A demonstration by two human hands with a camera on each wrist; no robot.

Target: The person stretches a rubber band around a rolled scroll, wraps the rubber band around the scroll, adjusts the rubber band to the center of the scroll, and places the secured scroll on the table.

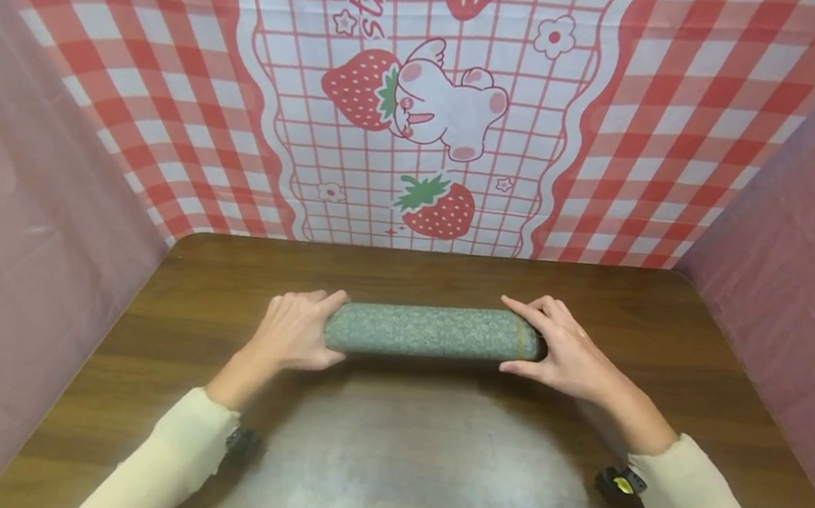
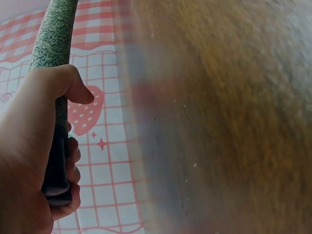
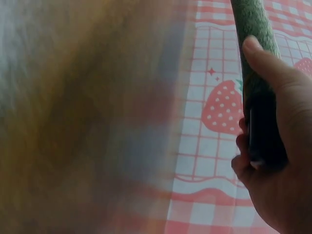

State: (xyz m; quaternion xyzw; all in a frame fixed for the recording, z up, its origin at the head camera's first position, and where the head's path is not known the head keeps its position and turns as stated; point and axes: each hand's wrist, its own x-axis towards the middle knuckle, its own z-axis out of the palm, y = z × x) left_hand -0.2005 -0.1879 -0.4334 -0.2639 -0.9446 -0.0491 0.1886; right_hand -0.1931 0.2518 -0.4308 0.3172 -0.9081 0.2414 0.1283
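A long, green, rounded roll-like thing with a fine leafy pattern lies crosswise between both hands, over the wooden table. A thin yellowish band runs round it near its right end. My left hand grips the left end, thumb on the near side and fingers on the far side. At the other end my right hand holds it the same way, the index finger stretched along the far edge. Both wrist views show dark end parts, a left one and a right one, inside the curled hands.
The brown wooden table reaches back to a red-and-white checked cloth with strawberries and a white cartoon animal. Pinkish curtains hang at the left and right. Dark devices are strapped at both wrists.
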